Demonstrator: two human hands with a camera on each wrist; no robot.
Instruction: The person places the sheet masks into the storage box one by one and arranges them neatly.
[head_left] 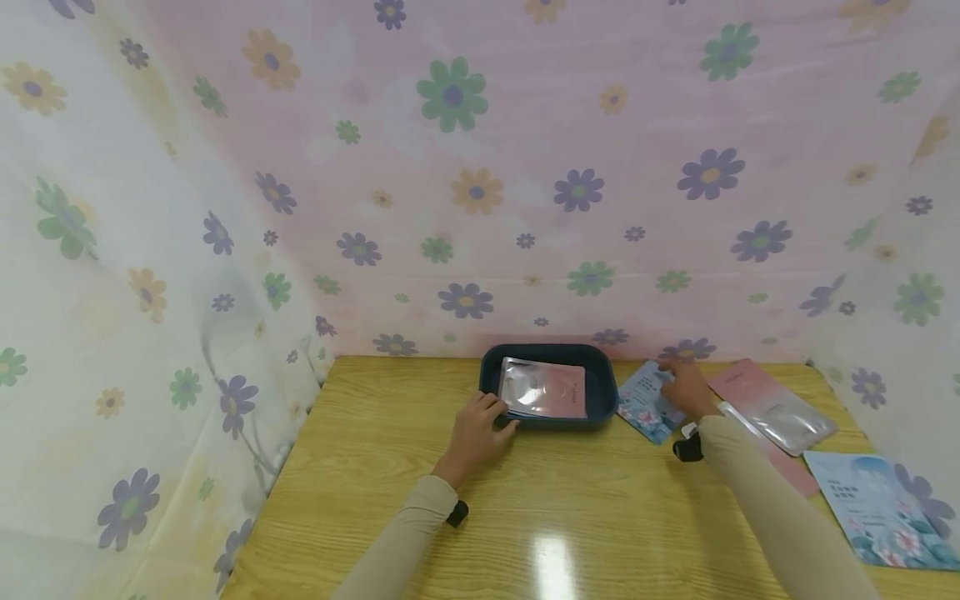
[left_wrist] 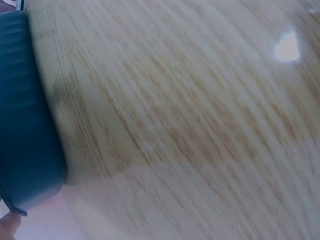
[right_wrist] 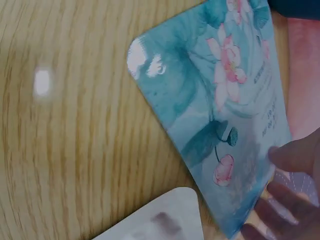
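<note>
My left hand [head_left: 478,435] grips the front left corner of a dark blue plastic tray [head_left: 602,390], thumb low at the front and fingers over the rim. Inside the tray lies a pink and silver sachet [head_left: 551,392]. To the right of the tray, my right hand [head_left: 686,388] pinches the far edge of a blue sachet [head_left: 647,410] printed with pink lotus flowers. In the right wrist view the thumb [right_wrist: 297,155] lies on the printed face of that sachet, with the other fingers at its edge. Only a fingertip [left_wrist: 9,225] shows in the left wrist view, at the tray's rim.
Right of my right hand lie a pink and silver sachet [head_left: 780,408] and a partly covered pink one [head_left: 797,473]. A larger-looking blue lotus sachet [head_left: 885,510] is nearer the table's right edge. Flowered cloth [head_left: 525,283] encloses the wooden table [head_left: 375,433] at back and sides.
</note>
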